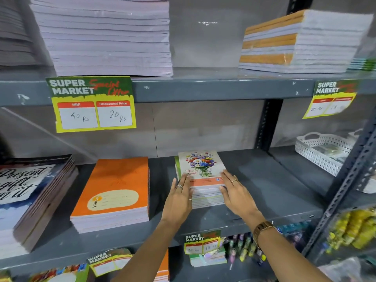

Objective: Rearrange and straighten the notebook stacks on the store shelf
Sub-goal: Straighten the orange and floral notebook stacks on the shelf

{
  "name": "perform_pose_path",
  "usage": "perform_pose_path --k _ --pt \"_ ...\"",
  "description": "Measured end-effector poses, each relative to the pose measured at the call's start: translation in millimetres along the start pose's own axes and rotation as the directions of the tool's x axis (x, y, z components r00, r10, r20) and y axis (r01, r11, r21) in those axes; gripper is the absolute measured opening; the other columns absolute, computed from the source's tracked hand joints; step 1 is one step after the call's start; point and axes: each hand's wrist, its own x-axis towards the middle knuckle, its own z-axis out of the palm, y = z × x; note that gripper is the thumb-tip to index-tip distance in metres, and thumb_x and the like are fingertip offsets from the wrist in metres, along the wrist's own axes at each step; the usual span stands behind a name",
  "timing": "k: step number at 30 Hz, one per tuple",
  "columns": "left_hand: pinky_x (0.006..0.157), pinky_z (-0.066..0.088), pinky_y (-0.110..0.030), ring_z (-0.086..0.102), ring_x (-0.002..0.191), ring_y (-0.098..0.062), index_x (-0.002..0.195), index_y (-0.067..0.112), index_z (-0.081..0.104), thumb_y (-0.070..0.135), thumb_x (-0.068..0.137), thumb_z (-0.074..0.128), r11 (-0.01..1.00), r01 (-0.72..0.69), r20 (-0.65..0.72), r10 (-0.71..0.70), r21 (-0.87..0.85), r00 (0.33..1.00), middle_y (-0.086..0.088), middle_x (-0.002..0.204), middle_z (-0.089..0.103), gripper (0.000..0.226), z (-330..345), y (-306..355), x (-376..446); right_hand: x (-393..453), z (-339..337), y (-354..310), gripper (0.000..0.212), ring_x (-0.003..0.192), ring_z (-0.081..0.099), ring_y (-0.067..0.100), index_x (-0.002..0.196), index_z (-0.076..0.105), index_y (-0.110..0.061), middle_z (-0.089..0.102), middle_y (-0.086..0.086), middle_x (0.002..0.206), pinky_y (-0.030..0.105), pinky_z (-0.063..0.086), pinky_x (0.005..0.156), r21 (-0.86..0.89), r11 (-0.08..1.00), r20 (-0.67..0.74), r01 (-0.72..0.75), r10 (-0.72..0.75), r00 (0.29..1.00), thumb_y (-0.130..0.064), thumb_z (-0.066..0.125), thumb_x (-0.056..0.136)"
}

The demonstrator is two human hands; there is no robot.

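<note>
A small stack of notebooks with a flower-vase cover (200,165) lies on the middle grey shelf (274,190). My left hand (179,197) presses flat against its left side, fingers straight. On the stack's front right corner rests my right hand (236,192), fingers spread over the edge, a watch on the wrist. An orange notebook stack (114,192) lies to the left, apart from the flower stack. Further left stands a taller stack with a lettered dark cover (30,192).
On the upper shelf sit a tall white stack (105,37) and an orange-and-white stack (295,41). A white perforated basket (323,151) stands at the right of the middle shelf. Price tags (92,104) hang from the shelf edges. Pens and small items fill the lower shelf.
</note>
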Motion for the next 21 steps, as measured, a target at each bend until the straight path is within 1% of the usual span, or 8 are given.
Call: perform_pose_path --k 4,8,13,15,17,19,20,21 --pt "0.117 0.015 -0.038 -0.004 0.146 -0.026 0.147 0.021 0.002 0.026 0.097 0.038 1.000 0.007 0.017 -0.007 0.017 1.000 0.002 0.159 0.007 0.061 -3 3 -1 0 2 1 0.049 0.145 0.021 0.023 0.148 0.025 -0.012 0.022 0.002 0.157 0.036 0.030 0.114 0.031 1.000 -0.002 0.003 -0.003 1.000 -0.025 0.033 0.102" --pt "0.116 0.021 -0.039 -0.001 0.147 -0.027 0.147 0.021 0.002 0.025 0.095 0.045 1.000 -0.005 0.014 0.005 0.014 1.000 0.002 0.159 0.007 0.068 -3 4 -5 0 2 1 0.049 0.145 0.020 0.024 0.148 0.025 -0.011 0.023 0.002 0.157 0.035 0.027 0.115 0.050 0.999 -0.001 0.004 -0.004 1.000 -0.024 0.033 0.102" --pt "0.112 0.031 -0.041 0.005 0.147 -0.028 0.147 0.021 0.005 0.024 0.093 0.049 0.999 0.013 0.005 -0.013 -0.032 1.000 0.001 0.159 0.011 0.070 -4 7 -6 -2 -2 -2 0.049 0.145 0.020 0.025 0.149 0.024 -0.012 0.023 0.002 0.157 0.038 0.029 0.114 0.062 0.998 0.009 -0.013 0.013 1.000 -0.024 0.034 0.101" --pt "0.114 0.028 -0.038 0.008 0.147 -0.026 0.147 0.020 0.007 0.019 0.094 0.047 1.000 0.015 -0.019 -0.016 -0.026 1.000 0.000 0.158 0.013 0.066 -5 9 -7 -2 -1 -1 0.049 0.145 0.022 0.025 0.148 0.025 -0.013 0.024 0.001 0.157 0.038 0.031 0.114 0.043 0.999 0.000 -0.010 0.010 1.000 -0.025 0.033 0.101" --pt "0.117 0.019 -0.033 0.013 0.146 -0.023 0.147 0.016 0.009 0.016 0.095 0.042 1.000 0.009 -0.048 -0.008 0.025 0.999 -0.002 0.158 0.015 0.061 -6 12 -7 -2 -1 0 0.050 0.143 0.026 0.024 0.148 0.026 -0.012 0.027 0.002 0.156 0.036 0.027 0.116 0.010 1.000 -0.017 0.001 -0.001 1.000 -0.030 0.030 0.101" --pt "0.119 0.008 -0.029 0.020 0.144 -0.020 0.146 0.014 0.011 0.015 0.095 0.040 0.996 -0.010 -0.085 0.017 0.084 0.996 -0.004 0.157 0.019 0.059 -6 11 -6 -4 -2 -1 0.061 0.141 0.032 0.025 0.146 0.029 -0.010 0.031 0.005 0.154 0.034 0.022 0.117 0.002 1.000 -0.030 0.018 -0.018 0.999 -0.041 0.016 0.095" --pt "0.119 0.005 -0.028 0.023 0.144 -0.020 0.146 0.014 0.013 0.016 0.095 0.040 0.996 -0.014 -0.105 0.023 0.086 0.994 -0.004 0.157 0.021 0.058 -5 9 -5 -4 -2 -1 0.070 0.140 0.033 0.024 0.146 0.031 -0.010 0.032 0.005 0.154 0.034 0.022 0.117 0.010 1.000 -0.037 0.030 -0.030 0.999 -0.046 0.008 0.090" --pt "0.119 0.004 -0.028 0.025 0.143 -0.020 0.146 0.014 0.016 0.018 0.096 0.040 0.998 -0.006 -0.127 0.013 0.062 0.992 -0.004 0.156 0.024 0.056 -3 6 -4 -5 -2 -1 0.073 0.140 0.032 0.024 0.146 0.031 -0.010 0.032 0.005 0.154 0.034 0.025 0.116 0.020 0.999 -0.039 0.030 -0.029 0.999 -0.048 0.007 0.088"
